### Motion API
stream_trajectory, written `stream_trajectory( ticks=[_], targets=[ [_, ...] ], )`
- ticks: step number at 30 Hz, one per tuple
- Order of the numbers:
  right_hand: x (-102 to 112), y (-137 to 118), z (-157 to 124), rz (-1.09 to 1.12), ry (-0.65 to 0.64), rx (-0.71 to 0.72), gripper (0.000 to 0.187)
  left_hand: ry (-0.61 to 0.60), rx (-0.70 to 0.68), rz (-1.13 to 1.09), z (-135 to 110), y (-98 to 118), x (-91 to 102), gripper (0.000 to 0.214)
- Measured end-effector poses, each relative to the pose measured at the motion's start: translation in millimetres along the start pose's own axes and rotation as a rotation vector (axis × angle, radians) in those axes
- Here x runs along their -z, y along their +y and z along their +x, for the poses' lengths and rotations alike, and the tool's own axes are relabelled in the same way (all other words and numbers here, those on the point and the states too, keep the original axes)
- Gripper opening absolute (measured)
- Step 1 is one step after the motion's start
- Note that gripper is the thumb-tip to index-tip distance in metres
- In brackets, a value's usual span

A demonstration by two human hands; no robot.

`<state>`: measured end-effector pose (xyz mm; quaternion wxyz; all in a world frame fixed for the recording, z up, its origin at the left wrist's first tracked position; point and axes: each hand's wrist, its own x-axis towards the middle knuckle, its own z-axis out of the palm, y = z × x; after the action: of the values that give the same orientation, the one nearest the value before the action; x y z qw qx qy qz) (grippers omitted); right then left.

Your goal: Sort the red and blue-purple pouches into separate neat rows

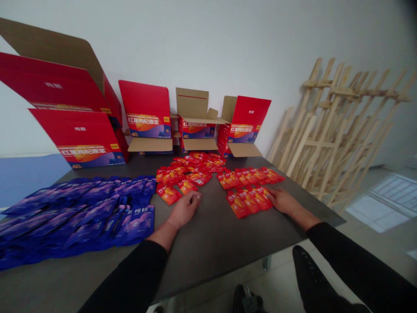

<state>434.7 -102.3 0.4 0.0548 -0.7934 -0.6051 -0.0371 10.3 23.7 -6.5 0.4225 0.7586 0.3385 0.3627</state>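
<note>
Workroom, table (208, 234) of pouches (249, 201), open cartons (146, 124), wooden easels (321, 143)

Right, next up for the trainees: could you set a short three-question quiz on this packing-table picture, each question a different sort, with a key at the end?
1. Multiple choice: what colour is the large spread of pouches on the left side of the table?
a) green
b) blue
c) yellow

2. True or false: the right hand is at the right end of the front row of red pouches.

3. Short answer: what stands beyond the table's right edge, in front of the pale wall?

Key:
1. b
2. True
3. Wooden frames
</note>
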Motion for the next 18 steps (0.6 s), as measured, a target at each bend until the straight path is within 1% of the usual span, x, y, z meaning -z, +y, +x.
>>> stream_trajectory(
  ticks=[3,5,7,9,11,13,15,18],
  targets=[
    [12.7,-20.3,3.1,-0.057,0.125,-0.016,0.047,-0.002,0.002,0.029,-0.9,1.7,0.0,0.029],
    [21.9,-46.9,7.7,-0.03,0.166,0.058,0.041,-0.009,-0.001,0.039,-1.2,1.8,0.4,0.027],
    [28.8,-83.5,14.4,0.061,0.125,0.167,0.034,-0.017,-0.012,0.044,-1.3,1.3,1.2,0.024],
    [30.6,-127.0,23.2,0.204,0.032,0.24,0.029,-0.015,-0.024,0.054,-1.5,0.8,2.2,0.022],
    [26.0,-172.7,33.9,0.346,-0.051,0.269,0.026,-0.006,-0.032,0.068,-2.0,1.1,3.2,0.021],
    [17.0,-216.0,45.3,0.462,-0.09,0.242,0.023,0.011,-0.045,0.086,-3.0,2.1,4.1,0.021],
    [7.7,-253.6,55.5,0.474,-0.104,0.208,0.03,0.025,-0.065,0.099,-4.0,3.2,4.7,0.021],
    [0.1,-295.6,66.4,0.329,-0.104,0.171,0.054,0.001,-0.103,0.093,-5.0,4.4,5.1,0.023]
  ],
)
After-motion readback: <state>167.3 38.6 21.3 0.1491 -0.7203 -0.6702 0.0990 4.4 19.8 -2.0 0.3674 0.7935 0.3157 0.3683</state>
